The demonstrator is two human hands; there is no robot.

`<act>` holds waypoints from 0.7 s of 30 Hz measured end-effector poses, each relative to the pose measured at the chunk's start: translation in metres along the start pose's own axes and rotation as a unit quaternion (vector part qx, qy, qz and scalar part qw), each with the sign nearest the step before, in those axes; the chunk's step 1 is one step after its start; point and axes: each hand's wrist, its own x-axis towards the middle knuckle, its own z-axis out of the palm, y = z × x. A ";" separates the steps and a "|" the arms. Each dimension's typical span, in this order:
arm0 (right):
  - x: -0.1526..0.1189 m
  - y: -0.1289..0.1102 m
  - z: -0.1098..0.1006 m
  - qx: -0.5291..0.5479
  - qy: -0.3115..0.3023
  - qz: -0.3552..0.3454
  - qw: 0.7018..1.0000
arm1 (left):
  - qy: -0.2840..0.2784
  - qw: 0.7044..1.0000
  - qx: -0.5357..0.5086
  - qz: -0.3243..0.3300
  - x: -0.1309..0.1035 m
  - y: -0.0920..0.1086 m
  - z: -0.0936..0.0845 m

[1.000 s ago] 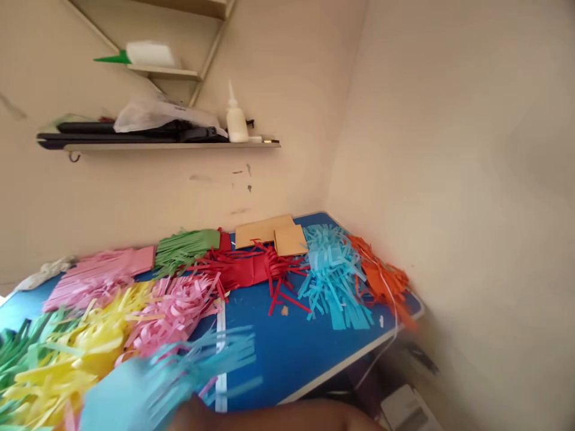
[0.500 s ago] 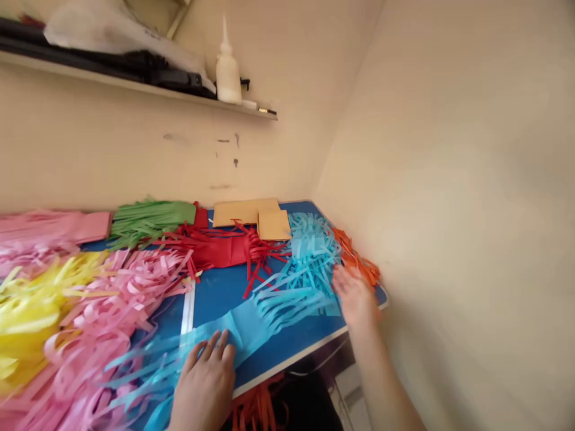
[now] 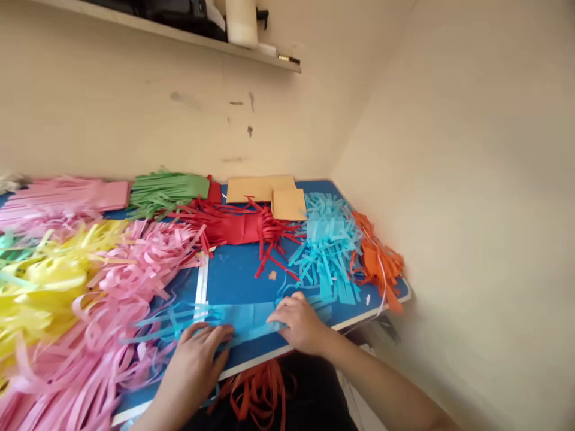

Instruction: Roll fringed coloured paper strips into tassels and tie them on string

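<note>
A light blue fringed paper (image 3: 251,318) lies along the front edge of the blue table (image 3: 233,272), its cut strips spreading to both sides. At its left part, my left hand (image 3: 202,353) has its fingers bent onto the paper edge, with the thumb toward the front. On the right part rests my right hand (image 3: 300,322), fingers curled together at the paper near its fringe. Behind my right hand is a pile of blue fringed paper (image 3: 330,233).
Red fringe (image 3: 233,228), tan sheets (image 3: 290,203) and green fringe (image 3: 166,188) lie along the back. Pink (image 3: 112,287) and yellow fringes (image 3: 40,281) cover the left. Orange fringe (image 3: 377,257) sits at the right corner. A shelf (image 3: 179,30) crosses the wall above.
My right hand has moved left from beside the orange fringe onto the light blue paper. The paper now lies straighter along the edge. The view has tilted down.
</note>
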 end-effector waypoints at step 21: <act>0.018 -0.014 0.014 -0.069 0.082 0.194 0.975 | -0.150 0.967 0.121 -0.166 0.040 0.005 -0.001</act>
